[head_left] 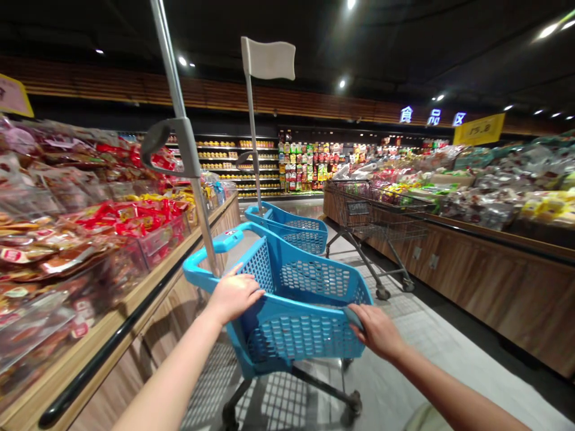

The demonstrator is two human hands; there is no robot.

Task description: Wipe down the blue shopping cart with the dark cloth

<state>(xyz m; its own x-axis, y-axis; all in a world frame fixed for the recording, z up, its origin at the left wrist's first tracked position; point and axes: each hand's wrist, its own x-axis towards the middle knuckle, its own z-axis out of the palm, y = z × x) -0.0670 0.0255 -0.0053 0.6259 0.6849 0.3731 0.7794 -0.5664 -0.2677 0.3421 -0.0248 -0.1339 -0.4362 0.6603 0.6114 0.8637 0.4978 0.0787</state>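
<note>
Grey floor (431,323) runs between a wood-sided left display (175,311) and right display (471,263), both heaped with packaged goods; stocked shelves (218,164) line the far wall. Blue cart (309,329) stands near centre, its near rim gripped by left hand (238,293) and right hand (376,328). Second blue cart (287,232) and metal cart (358,211) obstruct the aisle beyond.

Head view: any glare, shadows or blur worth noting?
In the head view, ceiling lights glare; same view, a lattice shadow marks the floor under the nearer blue cart; same view, the yellow sign at right is blurred.
</note>
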